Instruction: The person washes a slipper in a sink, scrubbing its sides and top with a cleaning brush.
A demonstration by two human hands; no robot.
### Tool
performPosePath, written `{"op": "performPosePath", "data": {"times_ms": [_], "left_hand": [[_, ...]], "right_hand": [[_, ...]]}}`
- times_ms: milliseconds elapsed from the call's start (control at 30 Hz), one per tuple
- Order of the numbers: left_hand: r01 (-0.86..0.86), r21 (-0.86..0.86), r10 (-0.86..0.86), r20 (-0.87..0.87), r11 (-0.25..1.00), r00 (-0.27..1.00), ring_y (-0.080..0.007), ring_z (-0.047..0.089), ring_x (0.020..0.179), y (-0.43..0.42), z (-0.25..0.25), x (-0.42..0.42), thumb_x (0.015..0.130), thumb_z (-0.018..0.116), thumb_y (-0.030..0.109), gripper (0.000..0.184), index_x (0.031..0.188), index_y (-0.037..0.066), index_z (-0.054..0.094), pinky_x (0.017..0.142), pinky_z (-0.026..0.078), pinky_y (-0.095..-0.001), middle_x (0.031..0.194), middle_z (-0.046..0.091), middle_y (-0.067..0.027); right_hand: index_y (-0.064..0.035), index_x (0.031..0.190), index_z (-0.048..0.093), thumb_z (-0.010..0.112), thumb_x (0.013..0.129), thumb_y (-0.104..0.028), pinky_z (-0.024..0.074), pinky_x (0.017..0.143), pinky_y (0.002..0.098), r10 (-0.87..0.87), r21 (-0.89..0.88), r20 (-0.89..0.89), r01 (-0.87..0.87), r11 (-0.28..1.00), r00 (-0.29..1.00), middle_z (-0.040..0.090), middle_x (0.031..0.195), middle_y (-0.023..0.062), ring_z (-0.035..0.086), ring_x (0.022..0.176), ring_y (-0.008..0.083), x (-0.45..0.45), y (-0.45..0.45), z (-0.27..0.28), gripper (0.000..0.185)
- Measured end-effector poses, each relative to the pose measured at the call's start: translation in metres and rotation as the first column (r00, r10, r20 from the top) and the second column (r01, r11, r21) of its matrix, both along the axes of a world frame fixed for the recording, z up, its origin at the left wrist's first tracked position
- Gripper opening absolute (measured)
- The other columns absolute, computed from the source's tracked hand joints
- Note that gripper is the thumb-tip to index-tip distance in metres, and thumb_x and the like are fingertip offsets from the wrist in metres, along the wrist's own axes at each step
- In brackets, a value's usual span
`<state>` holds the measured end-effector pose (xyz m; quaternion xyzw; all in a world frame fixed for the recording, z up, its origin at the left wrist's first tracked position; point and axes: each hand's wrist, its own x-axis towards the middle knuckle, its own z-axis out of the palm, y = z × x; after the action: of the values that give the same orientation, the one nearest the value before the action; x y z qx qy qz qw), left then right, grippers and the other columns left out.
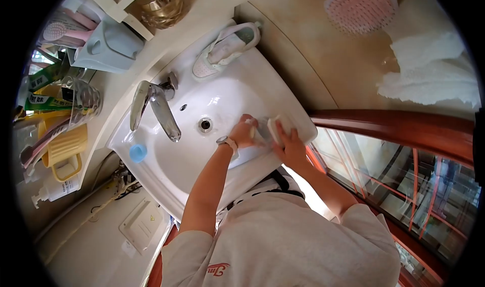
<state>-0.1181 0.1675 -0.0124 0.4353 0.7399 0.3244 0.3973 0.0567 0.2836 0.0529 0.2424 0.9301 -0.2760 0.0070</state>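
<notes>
Over the right side of the white sink [194,158], my left hand [243,131] has its fingers closed around something blurred. A watch with a pale band is on that wrist. Beside it, my right hand [292,146] grips a pale, rounded object [275,127], too smeared to name with certainty. The two hands are close together, with blurred whitish material between them. A light-coloured shoe [207,66] with a pinkish toe lies on the sink's back rim, its opening facing up.
A chrome faucet [162,111] reaches over the basin near the drain [205,125]. A small blue cup-like item [137,153] sits on the left rim. Toiletries and a yellow cup [68,146] line the left counter. A pink hairbrush [359,8] and white cloth [434,75] lie upper right.
</notes>
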Motion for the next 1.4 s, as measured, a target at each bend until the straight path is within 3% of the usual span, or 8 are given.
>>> {"op": "performPosePath", "data": {"times_ms": [133, 200, 500, 667, 867, 1000, 1200, 1400], "left_hand": [[0.028, 0.002, -0.028, -0.008, 1.0, 1.0, -0.033, 0.049, 0.104, 0.004, -0.004, -0.002, 0.046, 0.086, 0.032, 0.063, 0.092, 0.005, 0.052, 0.088, 0.043, -0.0373, 0.115, 0.045, -0.0157], [0.026, -0.01, -0.026, -0.002, 1.0, 1.0, -0.0331, 0.049, 0.103, 0.007, -0.001, -0.004, 0.046, 0.085, 0.031, 0.062, 0.092, 0.005, 0.053, 0.088, 0.043, -0.0373, 0.115, 0.045, -0.0156], [-0.003, 0.003, 0.003, -0.066, 1.0, 0.998, -0.0342, 0.048, 0.103, -0.009, 0.003, 0.007, 0.048, 0.084, 0.028, 0.059, 0.092, 0.003, 0.053, 0.085, 0.044, -0.0382, 0.112, 0.045, -0.0174], [-0.096, 0.11, 0.12, -0.236, 0.989, 0.964, -0.0311, 0.045, 0.104, -0.015, 0.075, -0.003, 0.05, 0.084, 0.025, 0.056, 0.089, -0.001, 0.052, 0.082, 0.045, -0.0368, 0.106, 0.043, -0.0171], [-0.756, 0.332, 0.786, 0.062, 0.565, 0.615, -0.0232, 0.046, 0.089, -0.069, 0.101, 0.013, 0.067, 0.079, 0.025, 0.041, 0.084, -0.004, 0.054, 0.07, 0.045, -0.0315, 0.109, 0.032, -0.0129], [-0.603, 0.483, 0.747, -0.583, 0.635, 0.32, -0.0374, 0.039, 0.118, -0.107, 0.112, 0.05, 0.075, 0.07, 0.02, 0.025, 0.078, -0.003, 0.058, 0.101, 0.03, -0.0365, 0.13, 0.035, -0.019], [-0.764, 0.274, 0.811, -0.176, 0.585, 0.558, -0.0345, 0.037, 0.123, -0.161, 0.036, 0.065, 0.068, 0.065, 0.005, 0.028, 0.096, 0.004, 0.062, 0.102, 0.033, -0.0379, 0.128, 0.044, -0.0157], [-0.79, 0.092, 0.752, -0.389, 0.607, 0.532, -0.0321, 0.038, 0.122, -0.216, 0.023, 0.067, 0.062, 0.061, 0.0, 0.063, 0.122, 0.015, 0.05, 0.101, 0.034, -0.0367, 0.128, 0.045, -0.0141]], "right_hand": [[-0.0222, 0.141, 0.026, 0.056, 0.082, -0.031, 0.0469, 0.071, 0.0445, -0.294, -0.1, 0.02, 0.295, 0.95, 0.955, 0.043, 0.101, 0.0262, 0.054, 0.08, 0.042, -0.005, 0.004, -0.032, 0.066], [-0.0233, 0.141, 0.026, 0.055, 0.083, -0.031, 0.048, 0.067, 0.0432, -0.058, 0.085, -0.014, 0.059, 0.995, 0.998, 0.043, 0.098, 0.0257, 0.055, 0.08, 0.0411, 0.012, -0.016, -0.018, 0.065], [-0.0155, 0.142, 0.021, 0.054, 0.083, -0.024, 0.0459, 0.077, 0.0446, -0.225, -0.249, 0.188, 0.268, 0.931, 0.956, 0.044, 0.108, 0.0295, 0.054, 0.089, 0.0402, 0.01, -0.01, 0.0, 0.068], [-0.0023, 0.14, 0.021, 0.052, 0.084, -0.007, 0.0356, 0.096, 0.0309, -0.396, -0.75, -0.378, -0.025, 0.661, 0.837, 0.036, 0.137, 0.0143, 0.045, 0.117, 0.0183, -0.015, 0.027, -0.014, 0.064], [-0.0044, 0.14, 0.025, 0.048, 0.085, -0.007, 0.0338, 0.099, 0.0289, -0.357, -0.958, -0.252, -0.18, 0.222, 0.899, 0.043, 0.132, 0.0096, 0.044, 0.117, 0.0167, -0.075, -0.014, 0.04, 0.06], [-0.0056, 0.14, 0.027, 0.05, 0.084, -0.006, 0.0403, 0.092, 0.0279, -0.143, -0.986, -0.159, -0.149, 0.077, 0.977, 0.049, 0.125, 0.0086, 0.051, 0.108, 0.0147, -0.089, -0.056, 0.021, 0.061], [-0.0035, 0.137, 0.032, 0.052, 0.083, -0.008, 0.0419, 0.087, 0.0261, 0.075, -0.975, -0.169, -0.178, 0.131, 0.983, 0.051, 0.12, 0.0081, 0.051, 0.102, 0.0124, -0.08, -0.096, -0.024, 0.058], [-0.0001, 0.136, 0.032, 0.053, 0.082, -0.008, 0.0414, 0.087, 0.0264, 0.009, -0.96, -0.009, -0.011, 0.281, 1.0, 0.051, 0.12, 0.009, 0.051, 0.103, 0.0131, -0.055, -0.082, -0.039, 0.058]]}}
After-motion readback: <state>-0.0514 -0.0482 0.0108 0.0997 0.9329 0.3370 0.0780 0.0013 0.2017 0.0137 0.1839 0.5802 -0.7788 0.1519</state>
